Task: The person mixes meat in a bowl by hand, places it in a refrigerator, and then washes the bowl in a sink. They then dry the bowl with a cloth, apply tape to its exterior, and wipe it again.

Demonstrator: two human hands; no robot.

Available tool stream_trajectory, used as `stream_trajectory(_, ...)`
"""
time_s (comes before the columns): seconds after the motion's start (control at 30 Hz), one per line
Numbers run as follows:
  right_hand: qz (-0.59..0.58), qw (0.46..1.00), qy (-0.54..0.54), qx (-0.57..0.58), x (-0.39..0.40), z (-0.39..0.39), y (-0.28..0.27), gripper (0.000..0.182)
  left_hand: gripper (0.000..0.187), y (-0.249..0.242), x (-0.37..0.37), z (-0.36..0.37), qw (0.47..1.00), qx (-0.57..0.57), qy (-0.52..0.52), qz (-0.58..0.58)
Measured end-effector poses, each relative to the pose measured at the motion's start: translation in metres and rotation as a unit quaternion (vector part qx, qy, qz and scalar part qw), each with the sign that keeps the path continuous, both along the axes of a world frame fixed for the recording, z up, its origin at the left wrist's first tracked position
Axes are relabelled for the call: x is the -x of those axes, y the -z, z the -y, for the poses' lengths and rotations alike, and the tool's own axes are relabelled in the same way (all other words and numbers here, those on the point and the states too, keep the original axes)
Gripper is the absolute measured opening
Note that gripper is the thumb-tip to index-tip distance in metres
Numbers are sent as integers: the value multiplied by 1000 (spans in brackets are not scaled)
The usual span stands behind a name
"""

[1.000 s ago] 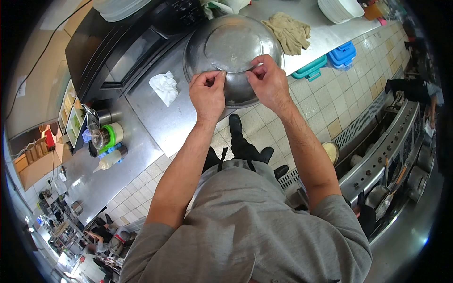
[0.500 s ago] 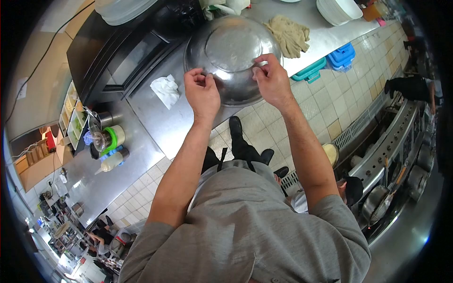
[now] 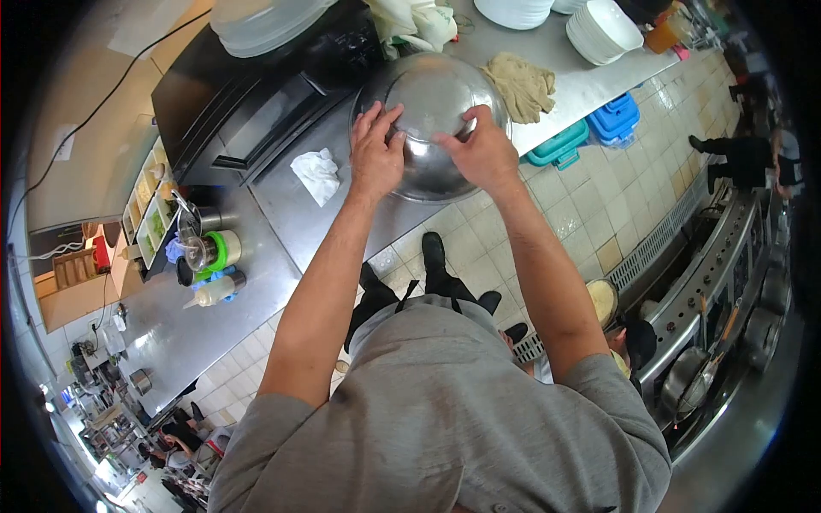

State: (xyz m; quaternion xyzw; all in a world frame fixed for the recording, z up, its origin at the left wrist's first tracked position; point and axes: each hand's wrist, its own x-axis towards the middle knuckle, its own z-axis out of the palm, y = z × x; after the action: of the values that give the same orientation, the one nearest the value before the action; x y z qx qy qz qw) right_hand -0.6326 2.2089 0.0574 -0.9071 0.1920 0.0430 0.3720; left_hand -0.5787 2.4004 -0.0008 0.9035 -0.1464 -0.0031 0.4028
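A large upturned metal bowl (image 3: 436, 107) rests on the steel counter (image 3: 299, 231), its rounded bottom facing up. On its left side lies my left hand (image 3: 376, 154), fingers apart and resting on the metal. My right hand (image 3: 483, 150) is over the right part of the bowl, thumb and forefinger spread apart, touching or just above the surface. A crumpled white paper towel (image 3: 316, 176) is left of the bowl, and a tan cloth (image 3: 520, 84) lies against its right side.
White bowls (image 3: 603, 32) are stacked at the counter's back right. Teal (image 3: 560, 145) and blue (image 3: 614, 120) lidded boxes sit beyond the counter edge. Squeeze bottle (image 3: 214, 291) and containers stand left. Stove (image 3: 693, 299) with pans and a person (image 3: 637, 346) are right; others are farther off.
The fingers of my left hand have spread and reached further up the bowl. My right thumb has moved away from the forefinger. The whole view has shifted slightly.
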Motion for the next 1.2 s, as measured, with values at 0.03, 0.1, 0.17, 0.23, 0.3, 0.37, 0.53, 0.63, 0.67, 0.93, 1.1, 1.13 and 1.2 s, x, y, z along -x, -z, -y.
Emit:
stream_trajectory(0.03, 6, 1000, -1, 1, 0, -1, -1, 51, 47, 1, -1, 0, 1000, 1, -1, 6)
stream_trajectory(0.1, 17, 998, -26, 51, -1, -5, 10, 52, 42, 5, -2, -1, 1000, 11, -6, 19)
stream_trajectory(0.17, 43, 998, -31, 16, 2, 5, 31, 53, 41, 12, -4, -6, 1000, 10, -1, 25)
stream_trajectory(0.23, 68, 997, -39, -19, 3, 10, 25, 54, 41, -1, -3, -7, 1000, 10, 2, 29)
stream_trajectory(0.3, 20, 998, 30, -60, 7, 5, 17, 46, 40, -12, 7, -4, 1000, -22, -21, -2)
stream_trajectory(0.37, 26, 999, 37, -9, 12, -13, 10, 40, 40, -6, 8, -6, 999, -23, -8, 21)
stream_trajectory(0.53, 148, 987, 41, -48, 1, 0, 75, 35, 48, 10, -10, -26, 992, -46, 66, 96)
stream_trajectory(0.63, 137, 989, 60, -12, 12, -27, 38, 44, 44, 7, -9, -49, 991, 43, 86, 90)
stream_trajectory(0.67, 217, 968, 40, -115, 1, -18, 84, 36, 45, 4, 2, -59, 991, 88, 65, 76)
stream_trajectory(0.93, 200, 904, -55, -374, 40, -226, 78, 13, 51, -24, 154, -283, 859, 263, 188, -398)
stream_trajectory(1.1, 252, 913, -265, -181, -39, -449, 32, 48, 65, 66, 140, -387, 879, 313, -73, -351)
stream_trajectory(1.13, 176, 933, -229, -215, -69, -475, 41, 52, 68, 73, 126, -398, 892, 291, -89, -334)
stream_trajectory(1.2, 103, 945, -194, -244, -119, -513, 51, 57, 74, 56, 110, -399, 907, 286, -108, -291)
